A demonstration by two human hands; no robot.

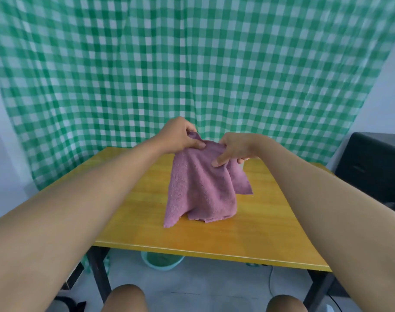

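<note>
A mauve towel (198,188) hangs above the yellow wooden table (255,233), its lower corners draping onto the tabletop. My left hand (180,137) pinches the towel's top edge at its upper left corner, thumb on the near side. My right hand (234,147) grips the same top edge a little to the right, thumb pressed on the front of the cloth. Both hands are held close together over the far middle of the table. A small pale object behind my right hand is mostly hidden.
A green-and-white checked curtain (192,64) hangs behind the table. A black box-like object (372,167) stands at the right. Under the table sit a pale green basin (162,261) and a white cable (270,280). My knees show at the bottom edge.
</note>
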